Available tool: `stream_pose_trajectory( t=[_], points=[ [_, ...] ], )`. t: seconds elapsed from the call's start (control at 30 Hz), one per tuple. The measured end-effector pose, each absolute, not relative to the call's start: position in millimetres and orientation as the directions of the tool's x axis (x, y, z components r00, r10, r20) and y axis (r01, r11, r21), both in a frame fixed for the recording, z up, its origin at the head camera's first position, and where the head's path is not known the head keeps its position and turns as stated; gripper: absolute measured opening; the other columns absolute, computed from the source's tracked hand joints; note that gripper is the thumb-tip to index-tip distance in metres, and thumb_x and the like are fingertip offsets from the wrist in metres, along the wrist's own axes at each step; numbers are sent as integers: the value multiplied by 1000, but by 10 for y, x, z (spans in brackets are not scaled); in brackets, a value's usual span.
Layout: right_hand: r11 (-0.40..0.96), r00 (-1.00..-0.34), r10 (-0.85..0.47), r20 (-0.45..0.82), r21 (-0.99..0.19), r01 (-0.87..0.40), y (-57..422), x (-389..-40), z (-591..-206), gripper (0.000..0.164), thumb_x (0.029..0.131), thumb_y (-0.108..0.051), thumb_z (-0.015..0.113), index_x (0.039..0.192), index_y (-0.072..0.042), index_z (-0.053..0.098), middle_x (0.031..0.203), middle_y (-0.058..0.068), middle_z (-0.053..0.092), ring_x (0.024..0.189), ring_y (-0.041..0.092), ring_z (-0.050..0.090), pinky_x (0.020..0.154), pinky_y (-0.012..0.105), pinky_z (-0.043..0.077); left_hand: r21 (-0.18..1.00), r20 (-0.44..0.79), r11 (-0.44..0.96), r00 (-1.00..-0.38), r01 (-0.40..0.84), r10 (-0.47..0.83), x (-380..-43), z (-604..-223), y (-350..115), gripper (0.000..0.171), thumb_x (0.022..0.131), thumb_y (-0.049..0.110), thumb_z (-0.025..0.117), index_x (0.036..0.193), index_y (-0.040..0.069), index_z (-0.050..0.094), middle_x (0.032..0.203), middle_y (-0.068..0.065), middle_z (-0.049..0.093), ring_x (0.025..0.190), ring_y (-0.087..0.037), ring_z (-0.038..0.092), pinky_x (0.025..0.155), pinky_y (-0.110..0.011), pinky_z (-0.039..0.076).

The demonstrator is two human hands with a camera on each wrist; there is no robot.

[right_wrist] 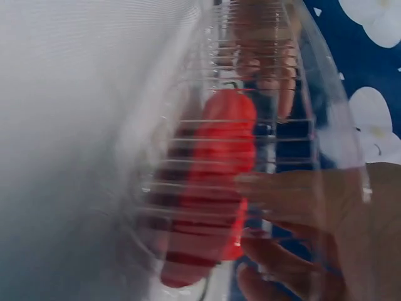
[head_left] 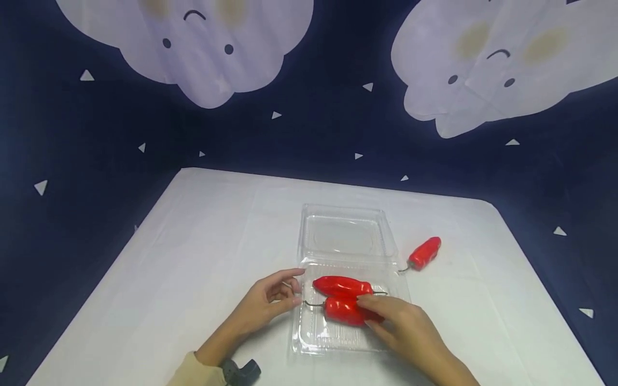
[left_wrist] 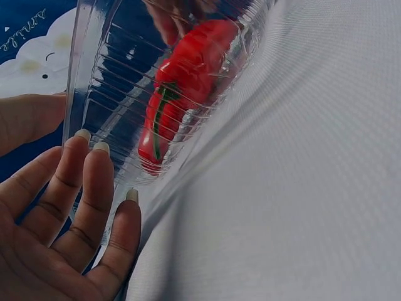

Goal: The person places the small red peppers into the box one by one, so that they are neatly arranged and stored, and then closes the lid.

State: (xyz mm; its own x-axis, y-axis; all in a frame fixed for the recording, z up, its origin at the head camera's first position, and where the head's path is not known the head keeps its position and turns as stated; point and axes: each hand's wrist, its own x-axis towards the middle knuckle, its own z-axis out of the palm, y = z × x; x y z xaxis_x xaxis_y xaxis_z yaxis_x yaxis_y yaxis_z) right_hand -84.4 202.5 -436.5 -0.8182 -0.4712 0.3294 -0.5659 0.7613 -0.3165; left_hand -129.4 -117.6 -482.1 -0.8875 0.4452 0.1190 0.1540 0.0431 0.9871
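A clear plastic clamshell box lies open on the table with two red chili peppers in its near half. The back chili pepper has its stem to the right; the front chili pepper has its stem to the left. My right hand pinches the right end of the front pepper between thumb and fingers. At the box's left edge, my left hand touches the rim and outer wall, fingers loosely bent. Through the clear wall, the left wrist view shows red peppers; the right wrist view shows them blurred.
A third red chili pepper lies on the white tablecloth, right of the box. Its stem points toward the box. The box's lid is folded back, away from me. A dark blue cloth with clouds hangs behind the table.
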Motion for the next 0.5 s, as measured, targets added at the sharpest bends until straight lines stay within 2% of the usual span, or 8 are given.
stream_pose_trajectory(
  t=[0.13,0.3,0.5],
  points=[
    [767,-817,-400,415,-336,-546,2104,-809,-4298,55,69,-12,96,120,-20,77,116,-11,74,104,11,71,88,26,56,987,118,42,-887,152,446,-1272,-4851,-1164,56,93,10,75,144,5,55,110,-15,63,94,-17,64,87,-27,55],
    [792,-831,-180,526,-424,-440,2253,-849,-4150,56,71,-5,92,123,-19,76,119,-4,74,102,14,73,90,7,44,985,140,31,-883,172,449,-1270,-4841,-1161,56,92,9,75,144,2,54,109,-16,63,93,-16,64,87,-26,55],
    [735,-777,-31,629,-512,-444,2428,-1023,-4037,54,75,4,87,125,-10,74,119,5,74,114,-4,62,85,10,50,981,161,23,-879,191,448,-1294,-4825,-1157,56,92,7,74,144,0,54,109,-17,63,92,-15,63,85,-26,55]
  ],
)
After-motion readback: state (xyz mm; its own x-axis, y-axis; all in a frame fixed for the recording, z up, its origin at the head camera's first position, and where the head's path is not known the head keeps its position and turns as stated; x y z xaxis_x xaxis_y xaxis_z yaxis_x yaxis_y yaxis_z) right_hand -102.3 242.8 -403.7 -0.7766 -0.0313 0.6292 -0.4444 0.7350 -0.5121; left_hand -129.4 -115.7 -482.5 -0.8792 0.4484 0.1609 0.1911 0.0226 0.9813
